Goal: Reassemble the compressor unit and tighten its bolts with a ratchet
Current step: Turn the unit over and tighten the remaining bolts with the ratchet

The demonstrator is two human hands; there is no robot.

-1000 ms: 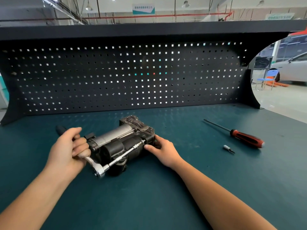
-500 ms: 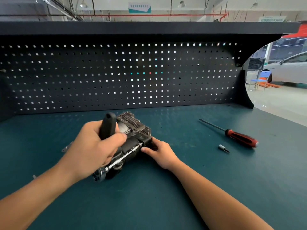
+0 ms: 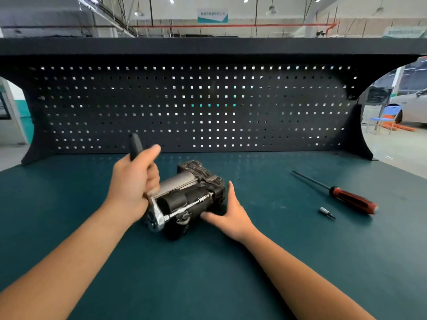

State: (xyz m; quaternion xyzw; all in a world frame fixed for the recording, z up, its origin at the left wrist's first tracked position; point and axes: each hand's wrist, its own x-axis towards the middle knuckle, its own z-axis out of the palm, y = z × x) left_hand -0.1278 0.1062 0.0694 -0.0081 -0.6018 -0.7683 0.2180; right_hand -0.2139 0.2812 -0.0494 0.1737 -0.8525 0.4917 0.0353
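While our left hand [image 3: 132, 181] clenches the ratchet [image 3: 157, 219], its fingers are wrapped round the black handle. The thumb lies along the grip, and the handle's end points up and away in front of the dark pegboard [image 3: 184, 107]. We see the chrome head of the ratchet just below that hand, at the left end of the compressor unit [image 3: 194, 188]. From the head a slim extension bar [image 3: 184, 207] runs up and to the right along the unit's front side, to a socket set against the darker block at its right end.

We find the compressor unit lying on its side on the teal surface [image 3: 208, 285], about in the middle. Its silver cylinder is toward the left and its ribbed black head toward the back right. Our right hand [image 3: 231, 218] rests against the right end of the unit with its fingers straight and released. The thumb reaches left along the lower front edge, and the index finger stands up beside the block.

Well apart to the right, a screwdriver [image 3: 351, 199] with a red and black handle lies on the surface, its shaft pointing back and left. Near its handle, on our side, lies a small loose bit [image 3: 327, 212]. Past the surface's right edge we make out a blue chair [image 3: 388, 116] and part of a white car [image 3: 413, 107].
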